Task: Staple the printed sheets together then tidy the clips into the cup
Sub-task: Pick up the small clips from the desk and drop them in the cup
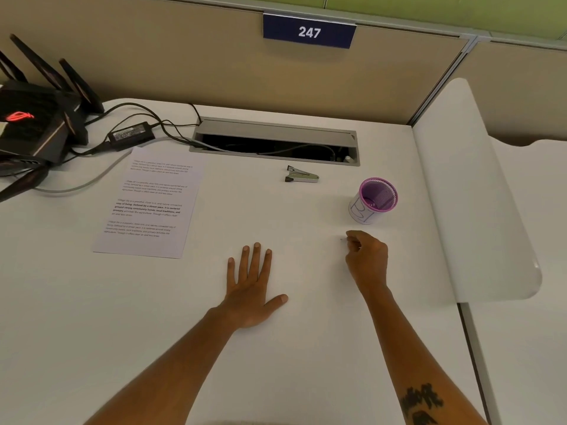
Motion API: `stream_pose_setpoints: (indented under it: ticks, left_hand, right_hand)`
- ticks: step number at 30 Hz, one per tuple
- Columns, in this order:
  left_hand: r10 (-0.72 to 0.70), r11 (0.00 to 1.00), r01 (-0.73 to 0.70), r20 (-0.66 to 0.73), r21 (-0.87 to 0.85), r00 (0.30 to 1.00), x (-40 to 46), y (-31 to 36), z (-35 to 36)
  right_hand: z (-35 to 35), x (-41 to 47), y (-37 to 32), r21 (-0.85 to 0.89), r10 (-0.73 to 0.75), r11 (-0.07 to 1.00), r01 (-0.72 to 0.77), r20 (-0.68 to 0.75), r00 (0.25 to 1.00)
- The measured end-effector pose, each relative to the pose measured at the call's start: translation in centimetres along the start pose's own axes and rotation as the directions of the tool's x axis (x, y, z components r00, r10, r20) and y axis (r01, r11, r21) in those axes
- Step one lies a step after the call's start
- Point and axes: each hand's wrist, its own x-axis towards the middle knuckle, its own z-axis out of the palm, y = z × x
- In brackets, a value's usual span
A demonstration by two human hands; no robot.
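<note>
one flat left hand [250, 289] rests splayed on desk; right hand [366, 256] pinches thin wire clip [343, 239].

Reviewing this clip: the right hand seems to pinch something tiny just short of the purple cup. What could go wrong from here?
1. The right hand pinches something small and silvery, probably a clip; so slight a grip could let it slip onto the desk before reaching the cup.
2. The cup looks light, and a knuckle could tip it.
3. The stapler lies apart from the sheets; whether they are stapled cannot be seen.
</note>
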Motion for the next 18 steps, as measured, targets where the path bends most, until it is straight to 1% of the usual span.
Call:
stream_pose_setpoints:
  ticks: [3, 8, 18]
  left_hand:
    - [0.004, 1.0, -0.004, -0.005, -0.01, 1.0, 0.0, 0.0, 0.0]
    - [0.001, 1.0, -0.001, -0.002, -0.004, 1.0, 0.0, 0.0, 0.0]
    - [0.0, 1.0, 0.0, -0.002, -0.009, 1.0, 0.0, 0.0, -0.1]
  right_hand:
    - [0.0, 0.2, 0.4, -0.008, 0.039, 0.999, -0.039, 0.027, 0.999]
    - [0.3, 0.8, 0.3, -0.041, 0.013, 0.999, -0.009, 0.089, 0.996]
    - [0.7, 1.6, 0.6, -0.095, -0.047, 0.994, 0.057, 0.107, 0.993]
